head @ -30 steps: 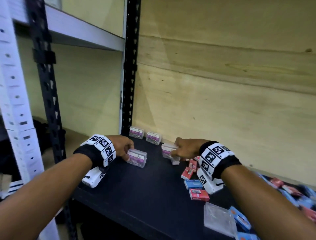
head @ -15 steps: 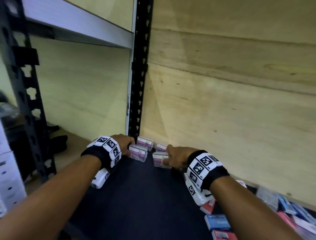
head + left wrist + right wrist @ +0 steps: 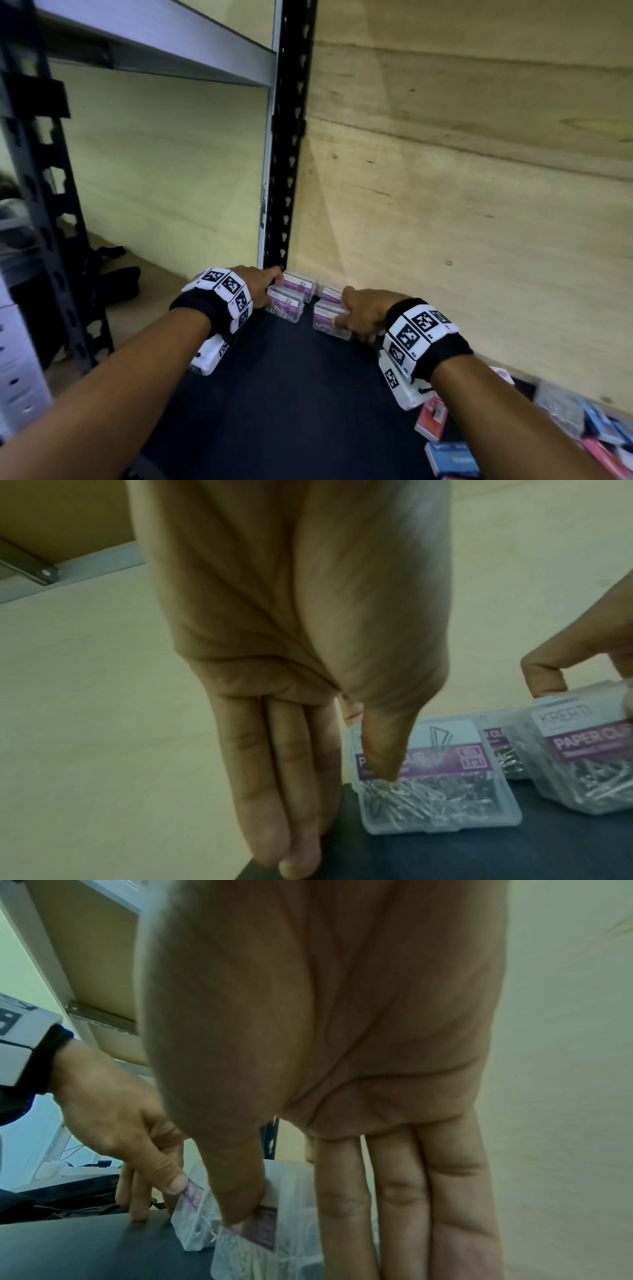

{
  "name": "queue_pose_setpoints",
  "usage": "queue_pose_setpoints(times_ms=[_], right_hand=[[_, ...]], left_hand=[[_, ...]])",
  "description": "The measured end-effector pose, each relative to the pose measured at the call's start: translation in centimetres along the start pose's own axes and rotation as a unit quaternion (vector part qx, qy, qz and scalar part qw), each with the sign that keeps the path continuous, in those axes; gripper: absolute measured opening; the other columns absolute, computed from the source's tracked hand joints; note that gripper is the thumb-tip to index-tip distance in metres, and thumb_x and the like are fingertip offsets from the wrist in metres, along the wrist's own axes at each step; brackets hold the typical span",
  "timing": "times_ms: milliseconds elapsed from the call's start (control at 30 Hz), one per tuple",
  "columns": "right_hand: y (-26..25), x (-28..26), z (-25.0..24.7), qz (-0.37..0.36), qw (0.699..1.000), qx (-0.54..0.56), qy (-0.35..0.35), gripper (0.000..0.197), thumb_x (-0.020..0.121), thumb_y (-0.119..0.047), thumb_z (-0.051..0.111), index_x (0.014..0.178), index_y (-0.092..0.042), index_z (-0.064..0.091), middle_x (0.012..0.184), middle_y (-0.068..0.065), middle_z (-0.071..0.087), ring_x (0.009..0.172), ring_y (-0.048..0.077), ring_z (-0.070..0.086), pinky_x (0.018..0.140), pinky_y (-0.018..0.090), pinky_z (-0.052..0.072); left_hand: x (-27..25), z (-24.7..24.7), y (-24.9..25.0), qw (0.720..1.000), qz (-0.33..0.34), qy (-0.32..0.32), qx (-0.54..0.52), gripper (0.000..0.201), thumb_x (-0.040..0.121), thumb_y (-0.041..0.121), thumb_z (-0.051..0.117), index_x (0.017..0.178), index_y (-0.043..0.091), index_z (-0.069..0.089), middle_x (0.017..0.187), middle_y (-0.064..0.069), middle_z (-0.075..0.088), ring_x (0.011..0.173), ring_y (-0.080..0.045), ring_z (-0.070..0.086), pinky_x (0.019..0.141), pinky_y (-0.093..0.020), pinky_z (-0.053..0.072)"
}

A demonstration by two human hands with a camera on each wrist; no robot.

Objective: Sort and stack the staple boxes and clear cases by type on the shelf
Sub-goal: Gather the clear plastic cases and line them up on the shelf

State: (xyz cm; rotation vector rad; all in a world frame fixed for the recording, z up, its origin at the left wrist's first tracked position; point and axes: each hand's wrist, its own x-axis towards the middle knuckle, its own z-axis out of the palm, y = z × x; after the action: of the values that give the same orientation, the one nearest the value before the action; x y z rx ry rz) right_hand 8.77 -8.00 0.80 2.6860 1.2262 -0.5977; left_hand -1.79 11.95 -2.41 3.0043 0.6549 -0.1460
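Now, hands: left hand pinches one clear paper-clip case; right hand pinches another.
Edges: cases crowd the shelf back corner; front lies open.
Change: both cases pushed farther back.

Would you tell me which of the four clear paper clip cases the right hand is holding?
The front right case: the right hand grips it. The front left case is under the left hand; the two rear ones sit against the wall.
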Motion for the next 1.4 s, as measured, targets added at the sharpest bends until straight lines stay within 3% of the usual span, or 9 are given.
queue_pose_setpoints(times_ms=[167, 300, 433, 667, 867, 1033, 1167, 1300, 1400], right_hand=[[-0.4, 0.3, 0.1, -0.001, 1.0, 0.006, 0.005, 0.051, 0.1, -0.043, 0.049, 0.136, -0.01, 0.034, 0.108, 0.009, 0.059, 0.09, 0.024, 0.056, 0.091, 0.041, 0.052], [-0.4, 0.5, 0.0, 0.004, 1.0, 0.013, 0.005, 0.054, 0.1, -0.044, 0.051, 0.138, -0.01, 0.033, 0.114, 0.01, 0.061, 0.091, 0.024, 0.056, 0.094, 0.042, 0.052], [-0.2, 0.6, 0.1, 0.009, 1.0, 0.015, 0.005, 0.053, 0.099, -0.045, 0.05, 0.136, -0.011, 0.035, 0.12, 0.011, 0.063, 0.092, 0.024, 0.057, 0.095, 0.044, 0.052], [-0.3, 0.6, 0.0, 0.007, 1.0, 0.023, 0.003, 0.053, 0.1, -0.044, 0.05, 0.138, -0.011, 0.032, 0.123, 0.013, 0.062, 0.092, 0.024, 0.056, 0.096, 0.044, 0.051], [-0.2, 0.9, 0.0, 0.006, 0.999, 0.034, 0.003, 0.053, 0.101, -0.044, 0.049, 0.139, -0.011, 0.032, 0.105, 0.006, 0.056, 0.092, 0.024, 0.055, 0.096, 0.044, 0.051], [-0.1, 1.0, 0.2, 0.006, 1.0, 0.029, 0.007, 0.054, 0.101, -0.044, 0.049, 0.139, -0.011, 0.031, 0.124, 0.012, 0.062, 0.092, 0.024, 0.057, 0.094, 0.042, 0.052], [0.0, 1.1, 0.2, 0.008, 1.0, 0.027, 0.006, 0.054, 0.1, -0.045, 0.048, 0.138, -0.01, 0.032, 0.124, 0.012, 0.062, 0.092, 0.025, 0.057, 0.094, 0.043, 0.052], [0.1, 1.3, 0.2, 0.007, 0.999, 0.033, 0.001, 0.065, 0.097, -0.049, 0.054, 0.141, -0.009, 0.027, 0.127, 0.014, 0.061, 0.092, 0.025, 0.057, 0.093, 0.042, 0.052], [0.3, 1.7, 0.5, 0.005, 0.997, 0.071, 0.003, 0.078, 0.092, -0.05, 0.062, 0.144, -0.011, 0.018, 0.115, 0.013, 0.063, 0.09, 0.026, 0.059, 0.088, 0.041, 0.055]], left_hand=[[0.5, 0.2, 0.6, 1.0, -0.001, -0.014, 0.015, 0.043, 0.095, 0.035, 0.056, 0.131, 0.026, 0.036, 0.088, 0.0, 0.058, 0.078, -0.022, 0.056, 0.074, -0.031, 0.049], [0.6, 0.3, 0.8, 1.0, -0.004, -0.01, 0.022, 0.044, 0.097, 0.033, 0.054, 0.135, 0.026, 0.035, 0.098, -0.005, 0.06, 0.082, -0.022, 0.052, 0.071, -0.028, 0.043], [0.8, 0.4, 0.8, 1.0, -0.011, -0.006, 0.019, 0.042, 0.096, 0.032, 0.054, 0.133, 0.026, 0.035, 0.086, -0.001, 0.053, 0.079, -0.022, 0.052, 0.07, -0.029, 0.044], [1.2, 0.6, 0.7, 1.0, -0.016, 0.002, 0.017, 0.042, 0.095, 0.028, 0.055, 0.133, 0.025, 0.035, 0.09, -0.003, 0.055, 0.081, -0.024, 0.053, 0.071, -0.03, 0.045], [1.3, 0.7, 0.9, 1.0, -0.022, 0.008, 0.02, 0.042, 0.096, 0.027, 0.053, 0.134, 0.025, 0.035, 0.091, -0.005, 0.056, 0.082, -0.025, 0.054, 0.07, -0.03, 0.043], [1.5, 0.9, 1.0, 0.999, -0.027, 0.009, 0.027, 0.042, 0.097, 0.027, 0.053, 0.134, 0.024, 0.034, 0.102, -0.009, 0.061, 0.089, -0.028, 0.058, 0.072, -0.032, 0.045], [1.5, 0.9, 1.0, 0.999, -0.03, 0.006, 0.025, 0.043, 0.096, 0.026, 0.053, 0.134, 0.024, 0.033, 0.108, -0.011, 0.063, 0.087, -0.027, 0.057, 0.075, -0.033, 0.047], [1.2, 1.0, 1.1, 0.999, -0.03, 0.019, 0.027, 0.045, 0.096, 0.027, 0.053, 0.136, 0.024, 0.032, 0.105, -0.01, 0.064, 0.085, -0.027, 0.057, 0.072, -0.032, 0.046], [0.9, 1.0, 1.3, 0.999, -0.035, 0.027, 0.016, 0.049, 0.096, 0.028, 0.053, 0.138, 0.026, 0.027, 0.097, -0.007, 0.063, 0.083, -0.027, 0.059, 0.072, -0.031, 0.046]])
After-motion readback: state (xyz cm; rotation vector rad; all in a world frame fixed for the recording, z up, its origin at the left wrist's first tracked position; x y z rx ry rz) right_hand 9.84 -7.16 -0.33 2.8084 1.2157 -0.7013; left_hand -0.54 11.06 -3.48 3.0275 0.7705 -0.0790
